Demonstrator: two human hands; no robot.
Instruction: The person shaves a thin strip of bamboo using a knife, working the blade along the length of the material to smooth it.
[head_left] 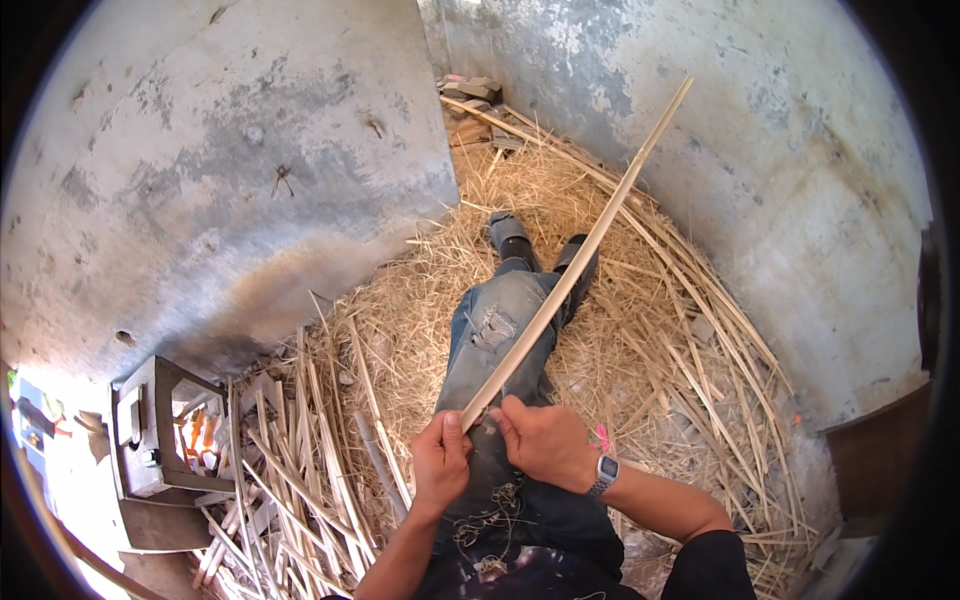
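Observation:
A long pale strip (582,260), which looks like split bamboo or wood, slants from my lap up to the far right, over my outstretched legs. My left hand (441,462) is closed round its near end, thumb on top. Close beside that end, my right hand (549,440) is curled into a fist with the thumb up, a watch (606,474) on its wrist. What the right fingers hold, if anything, is hidden. Under the strip are my worn trousers (497,330), torn at the knee, with curly shavings (490,525) on my lap.
Straw-like shavings (400,310) cover the floor round my legs. Long strips lie in heaps to the left (325,440) and along the right wall (715,290). At the left stands an overturned wooden stool (150,430). Plastered walls (320,120) enclose the far side.

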